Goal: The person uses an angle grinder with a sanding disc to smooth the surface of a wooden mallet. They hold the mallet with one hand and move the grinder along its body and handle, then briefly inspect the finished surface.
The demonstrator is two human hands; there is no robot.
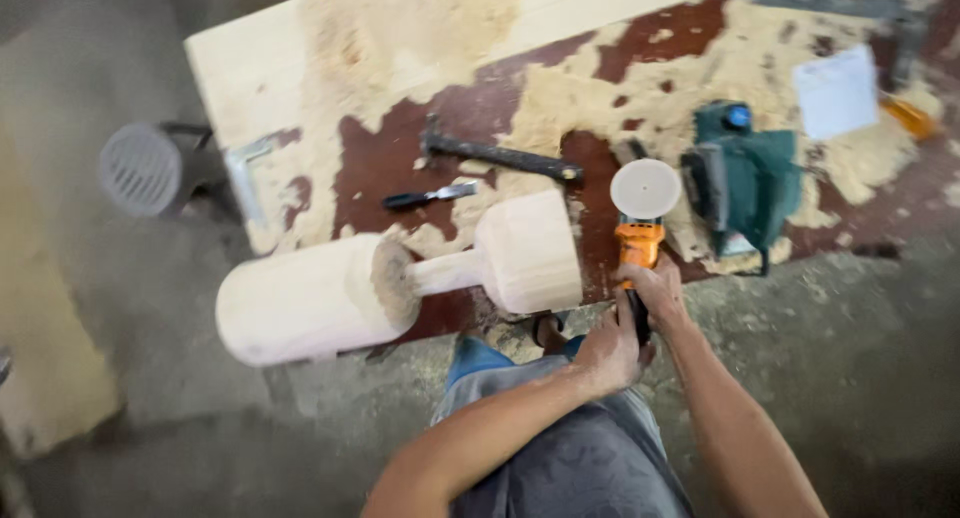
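Observation:
Both my hands grip an orange angle grinder [638,240] with a pale round sanding disc [645,188] at its far end. My right hand [652,286] wraps the body just behind the orange head. My left hand [612,350] closes on the dark rear handle. To the left lies a pale carved wooden piece [340,293]: a big cylinder joined by a thin neck to a smaller block [530,253]. The disc sits just right of that smaller block, apart from it.
The workbench [380,163] is dark red under heaps of sawdust. On it lie a dark hammer-like tool [500,158], a chisel [430,196], a green electric planer [745,178], a white sheet [835,91] and a light board [300,48]. A grey fan [142,168] stands left.

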